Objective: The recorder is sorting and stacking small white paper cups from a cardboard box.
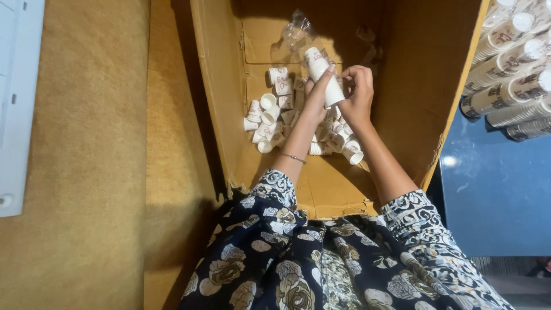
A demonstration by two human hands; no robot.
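Both my hands reach into an open cardboard box [224, 103]. My left hand [316, 97] grips a short stack of white paper cups [321, 72] with red print, tilted up and to the left. My right hand [357, 92] is curled beside the stack's lower end, touching it. Below my hands several loose white paper cups [268, 117] lie scattered on the box floor. A thin bracelet sits on my left wrist.
A crumpled clear plastic bag [295, 34] lies at the far end of the box. Long sleeves of stacked cups [508, 63] rest on a blue surface [493, 195] to the right. Brown carpet lies left, with a white panel [14, 103] at the far left.
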